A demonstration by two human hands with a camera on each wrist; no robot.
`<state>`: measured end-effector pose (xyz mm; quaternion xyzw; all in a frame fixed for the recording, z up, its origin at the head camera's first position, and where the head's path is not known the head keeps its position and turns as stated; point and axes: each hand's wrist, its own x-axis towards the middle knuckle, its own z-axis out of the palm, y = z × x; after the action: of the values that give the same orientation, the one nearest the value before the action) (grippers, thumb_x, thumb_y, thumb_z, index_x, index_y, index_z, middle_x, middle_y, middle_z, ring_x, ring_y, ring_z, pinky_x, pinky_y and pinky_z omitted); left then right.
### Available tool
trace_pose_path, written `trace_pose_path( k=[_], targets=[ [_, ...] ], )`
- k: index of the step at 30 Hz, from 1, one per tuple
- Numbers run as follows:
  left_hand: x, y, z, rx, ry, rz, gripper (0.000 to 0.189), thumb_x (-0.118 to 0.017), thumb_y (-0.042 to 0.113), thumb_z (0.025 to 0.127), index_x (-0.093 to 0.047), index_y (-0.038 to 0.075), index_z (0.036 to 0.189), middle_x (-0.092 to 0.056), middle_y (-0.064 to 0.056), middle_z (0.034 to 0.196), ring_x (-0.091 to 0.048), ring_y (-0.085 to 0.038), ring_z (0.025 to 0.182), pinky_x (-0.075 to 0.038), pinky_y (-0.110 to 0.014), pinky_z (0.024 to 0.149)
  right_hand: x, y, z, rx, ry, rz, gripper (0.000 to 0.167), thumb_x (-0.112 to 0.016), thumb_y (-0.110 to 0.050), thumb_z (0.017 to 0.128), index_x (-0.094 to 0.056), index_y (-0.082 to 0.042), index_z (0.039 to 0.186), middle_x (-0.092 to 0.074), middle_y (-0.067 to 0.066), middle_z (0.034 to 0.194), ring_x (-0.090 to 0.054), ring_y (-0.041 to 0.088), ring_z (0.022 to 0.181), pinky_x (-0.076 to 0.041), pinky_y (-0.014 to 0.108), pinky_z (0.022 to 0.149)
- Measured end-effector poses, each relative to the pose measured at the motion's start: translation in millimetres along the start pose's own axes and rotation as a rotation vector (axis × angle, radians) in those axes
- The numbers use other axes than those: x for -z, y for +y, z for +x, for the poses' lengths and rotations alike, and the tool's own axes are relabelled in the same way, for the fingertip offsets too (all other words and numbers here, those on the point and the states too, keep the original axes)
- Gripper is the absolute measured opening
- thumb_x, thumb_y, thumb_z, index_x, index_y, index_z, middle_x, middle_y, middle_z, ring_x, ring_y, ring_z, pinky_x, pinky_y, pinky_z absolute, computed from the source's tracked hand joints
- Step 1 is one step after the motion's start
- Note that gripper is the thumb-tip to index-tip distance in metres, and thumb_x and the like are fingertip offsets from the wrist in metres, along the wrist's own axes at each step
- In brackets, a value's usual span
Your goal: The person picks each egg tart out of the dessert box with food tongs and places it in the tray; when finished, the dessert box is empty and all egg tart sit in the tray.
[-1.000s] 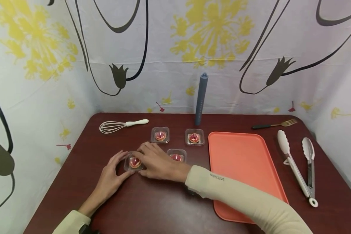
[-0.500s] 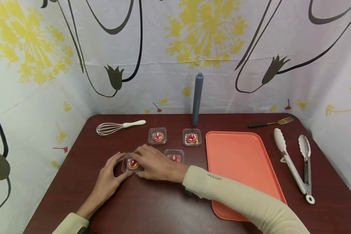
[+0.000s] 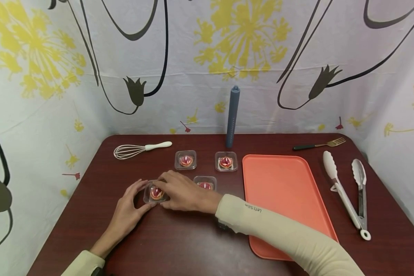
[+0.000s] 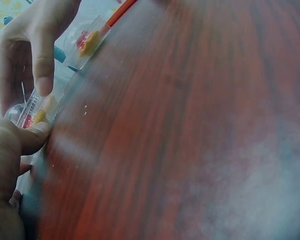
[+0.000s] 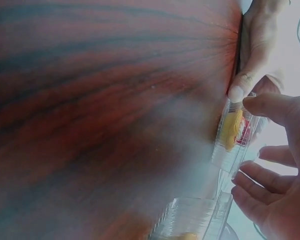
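Observation:
A small clear plastic box (image 3: 147, 197) stands on the table at centre left, with a red-topped tart (image 3: 156, 193) inside. My left hand (image 3: 125, 209) holds its left side, thumb at the near corner and fingers around the far corner. From the right, my right hand (image 3: 184, 193) grips the same box, its fingers over the far right corner and its thumb at the near edge. The right wrist view shows both thumbs meeting along the box's near side (image 5: 222, 159). A second boxed tart (image 3: 205, 186) sits just behind my right wrist, partly covered by it.
Two more boxed tarts, one left (image 3: 186, 161) and one right (image 3: 226, 162), stand farther back. An orange tray (image 3: 283, 191) lies under my right forearm. Around the edges are a whisk (image 3: 141, 149), a blue ridged stick (image 3: 232, 117), a fork (image 3: 319, 145) and tongs (image 3: 348, 203).
The head view has shifted slightly, so everything sits a little farther left than a second ago. Both hands keep their hold on the box in the same place.

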<state>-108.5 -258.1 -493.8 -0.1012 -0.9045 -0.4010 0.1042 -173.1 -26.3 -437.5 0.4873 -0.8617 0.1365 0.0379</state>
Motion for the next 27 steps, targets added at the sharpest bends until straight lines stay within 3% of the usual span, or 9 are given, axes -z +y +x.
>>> trace_pose_path(
  k=[8,13,20,27],
  targets=[
    [-0.6,-1.4,0.2,0.004,-0.001,-0.002,0.075,-0.095,0.006,0.087,-0.059,0.002,0.152,-0.057,-0.027,0.157,-0.042,-0.047,0.155,-0.037,-0.069,0.119,4,1,2.5,-0.001,-0.021,0.021,0.07,-0.09,-0.035,0.093,-0.065,-0.008,0.152,-0.068,0.008,0.138,-0.063,0.021,0.125,-0.054,0.029,0.107],
    [-0.6,-1.7,-0.2,-0.001,0.0,0.0,0.074,-0.095,0.006,0.087,-0.059,0.002,0.152,-0.059,-0.025,0.155,-0.042,-0.047,0.155,-0.036,-0.07,0.12,7,3,3.5,-0.004,-0.038,0.08,0.066,-0.089,-0.031,0.093,-0.066,-0.008,0.152,-0.068,0.007,0.138,-0.063,0.019,0.122,-0.055,0.027,0.1],
    [0.3,-1.6,-1.7,-0.012,-0.009,0.004,0.078,-0.095,0.007,0.086,-0.058,0.004,0.154,-0.055,-0.026,0.158,-0.042,-0.047,0.155,-0.038,-0.069,0.118,13,7,7.0,-0.055,-0.057,0.183,0.06,-0.083,-0.03,0.098,-0.067,-0.006,0.151,-0.069,0.006,0.139,-0.064,0.017,0.122,-0.055,0.03,0.103],
    [0.0,-1.8,-1.7,-0.017,-0.017,0.008,0.084,-0.095,0.007,0.086,-0.054,0.006,0.16,-0.05,-0.024,0.163,-0.045,-0.044,0.153,-0.041,-0.06,0.114,21,9,5.7,-0.052,-0.074,0.132,0.063,-0.084,-0.04,0.099,-0.067,-0.01,0.151,-0.068,0.004,0.14,-0.063,0.016,0.125,-0.054,0.035,0.106]
  ],
)
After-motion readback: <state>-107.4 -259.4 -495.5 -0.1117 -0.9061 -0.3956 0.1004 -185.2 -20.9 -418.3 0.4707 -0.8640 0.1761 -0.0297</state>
